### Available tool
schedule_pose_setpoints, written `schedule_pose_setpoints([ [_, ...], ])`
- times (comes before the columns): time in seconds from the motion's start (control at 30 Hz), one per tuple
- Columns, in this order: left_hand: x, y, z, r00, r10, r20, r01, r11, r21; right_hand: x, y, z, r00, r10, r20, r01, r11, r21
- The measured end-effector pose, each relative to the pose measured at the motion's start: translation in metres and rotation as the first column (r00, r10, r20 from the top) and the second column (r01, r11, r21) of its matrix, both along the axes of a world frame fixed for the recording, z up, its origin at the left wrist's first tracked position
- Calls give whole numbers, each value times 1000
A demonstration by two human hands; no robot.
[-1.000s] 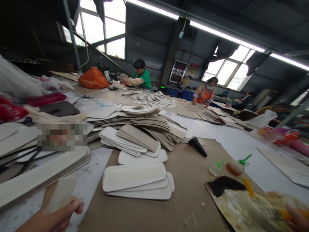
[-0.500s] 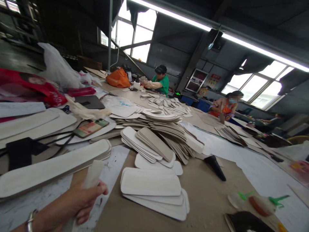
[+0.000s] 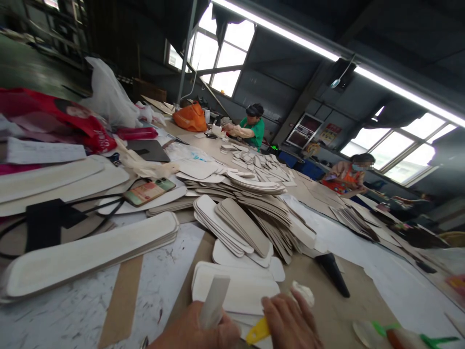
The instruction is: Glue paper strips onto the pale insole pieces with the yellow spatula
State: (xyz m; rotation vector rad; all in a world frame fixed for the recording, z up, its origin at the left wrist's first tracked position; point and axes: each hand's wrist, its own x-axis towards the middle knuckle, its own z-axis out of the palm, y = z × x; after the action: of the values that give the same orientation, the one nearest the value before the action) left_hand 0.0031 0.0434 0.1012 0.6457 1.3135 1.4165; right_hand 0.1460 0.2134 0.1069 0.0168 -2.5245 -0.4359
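My left hand (image 3: 198, 329), low in the middle, is closed around a flat whitish strip (image 3: 215, 298) that stands up from the fist. Just right of it, my right hand (image 3: 288, 320) is closed on a yellow tool (image 3: 258, 330); its working end cannot be made out. A crumpled white piece (image 3: 303, 293) shows by the right fingertips, and whether they touch it is unclear. Both hands are over a small stack of white rounded panels (image 3: 236, 281), partly hiding it.
Larger piles of panels (image 3: 254, 194) lie beyond the hands. A long panel stack (image 3: 90, 254) and a phone (image 3: 148, 191) are on the left. A black cone-shaped object (image 3: 332, 274) and green-tipped bottles (image 3: 399, 334) lie right. Two people work farther back.
My left hand has moved right with the strip, from beside the small panel stack to over it. My right hand has come into view with the yellow tool. The camera view has shifted left.
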Motion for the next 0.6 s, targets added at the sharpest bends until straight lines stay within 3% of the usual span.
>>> schedule_pose_setpoints([
  [0.1,-1,2,-7,992,123,19,-123,992,22,-44,-26,3,998,66,23,-67,997,30],
  [0.17,-5,2,-12,990,133,51,-134,991,3,-62,-34,7,993,109,39,-110,993,44],
  [0.27,-15,2,-18,983,132,130,-129,991,-34,-78,-37,14,988,153,-4,-152,985,84],
  [0.33,-25,1,-18,959,196,204,-192,981,-39,-80,-37,17,986,151,-65,-143,983,116],
  [0.43,-44,0,-15,918,307,250,-306,951,-47,-80,-23,15,979,145,-143,-126,983,137],
  [0.5,-59,2,-15,903,383,197,-385,923,-29,-84,-4,10,987,102,-122,-94,993,75],
  [0.6,-80,4,-21,853,484,197,-496,869,12,-104,34,-6,998,-55,-19,54,997,-57],
])
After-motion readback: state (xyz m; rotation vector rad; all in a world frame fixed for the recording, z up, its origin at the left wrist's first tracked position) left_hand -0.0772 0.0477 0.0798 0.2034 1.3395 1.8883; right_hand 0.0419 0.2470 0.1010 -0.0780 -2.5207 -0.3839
